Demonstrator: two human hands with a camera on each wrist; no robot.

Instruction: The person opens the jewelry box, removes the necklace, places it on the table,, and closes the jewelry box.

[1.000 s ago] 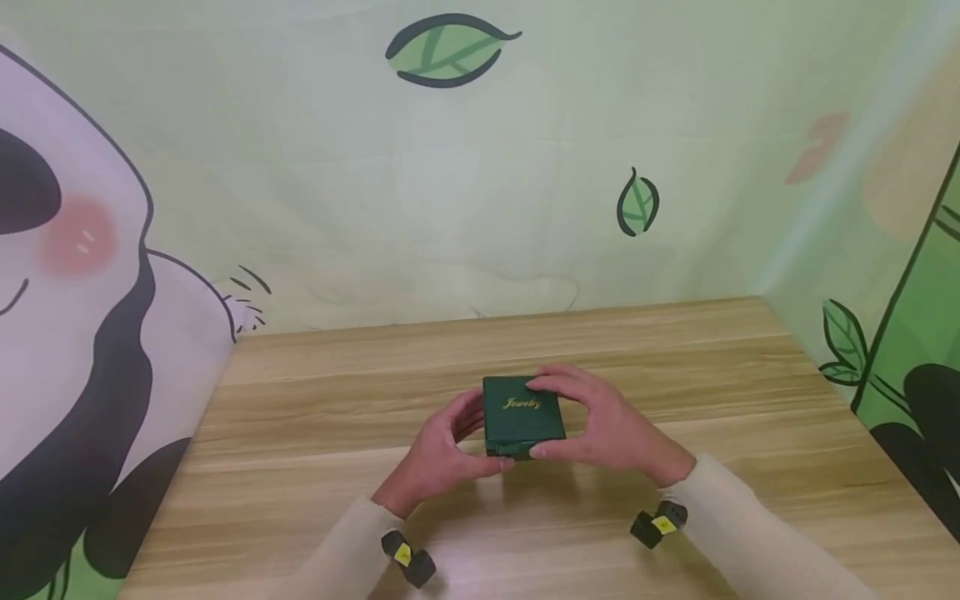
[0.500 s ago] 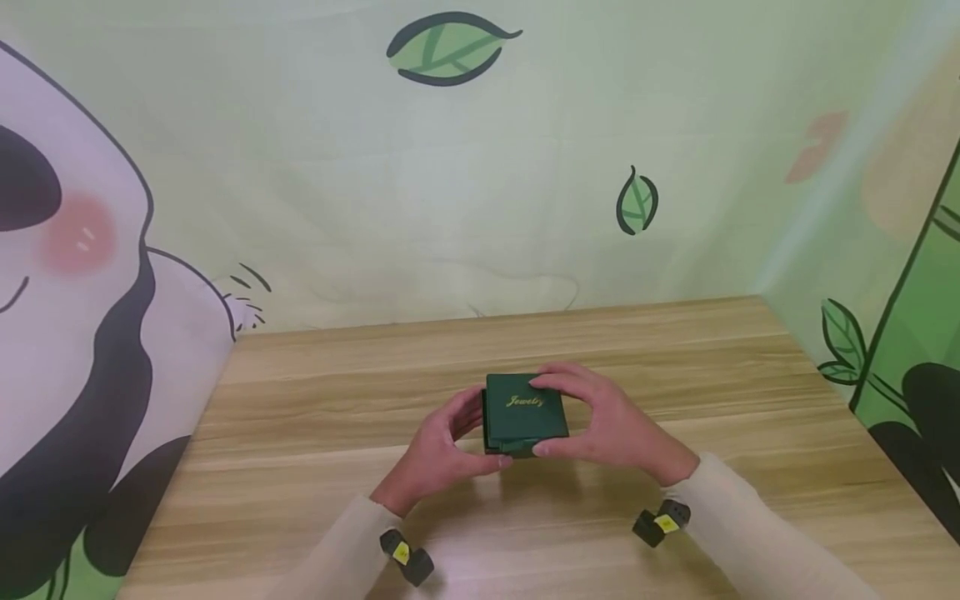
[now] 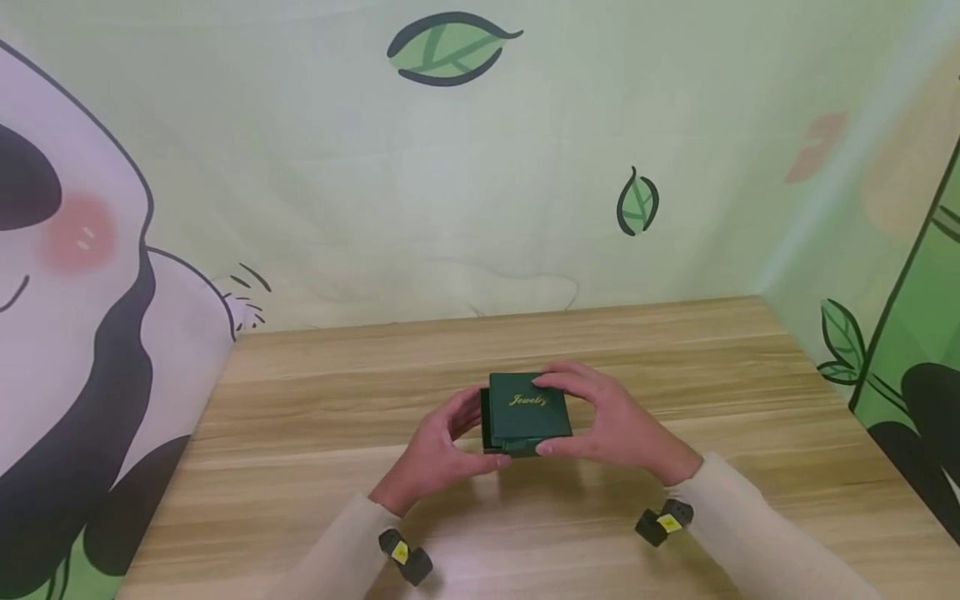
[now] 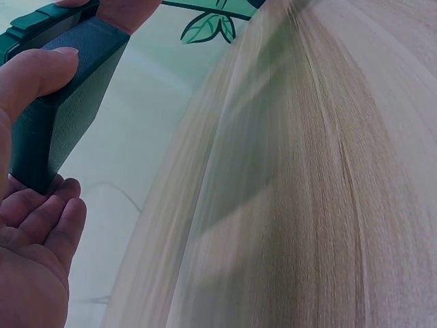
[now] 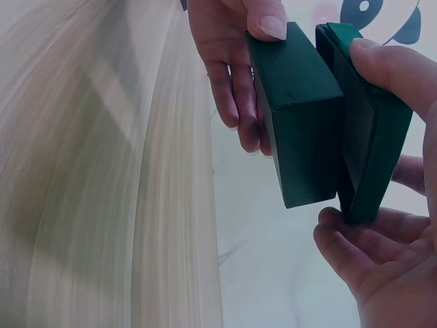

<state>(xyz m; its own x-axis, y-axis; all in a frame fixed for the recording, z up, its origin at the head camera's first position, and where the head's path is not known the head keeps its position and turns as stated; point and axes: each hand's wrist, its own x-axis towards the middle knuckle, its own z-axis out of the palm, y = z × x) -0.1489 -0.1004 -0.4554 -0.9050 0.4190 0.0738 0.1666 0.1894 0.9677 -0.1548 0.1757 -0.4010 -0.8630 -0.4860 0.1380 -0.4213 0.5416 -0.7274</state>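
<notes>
A small dark green jewelry box, with "Jewelry" in gold script on its lid (image 3: 528, 417), is held up over the table between both hands. My left hand (image 3: 431, 458) grips the base (image 5: 307, 150), thumb on its near side and fingers at the far side. My right hand (image 3: 615, 429) holds the lid by its near and far edges. The right wrist view shows a gap between lid and base, with the lid tilted. Seen from the head, the lid sits shifted rightward, baring a dark strip of the base's left side. The inside of the box is hidden.
The wood-grain table (image 3: 322, 383) spreads beneath both hands. Behind it hangs a pale green backdrop (image 3: 337, 167) printed with leaves and a panda. Each wrist wears a small black camera, one on the left sleeve (image 3: 322, 554), one on the right sleeve (image 3: 757, 533).
The lid has slid to the right off the base together with my right hand, and the strip of base showing at the left has widened. My left hand has hardly moved.
</notes>
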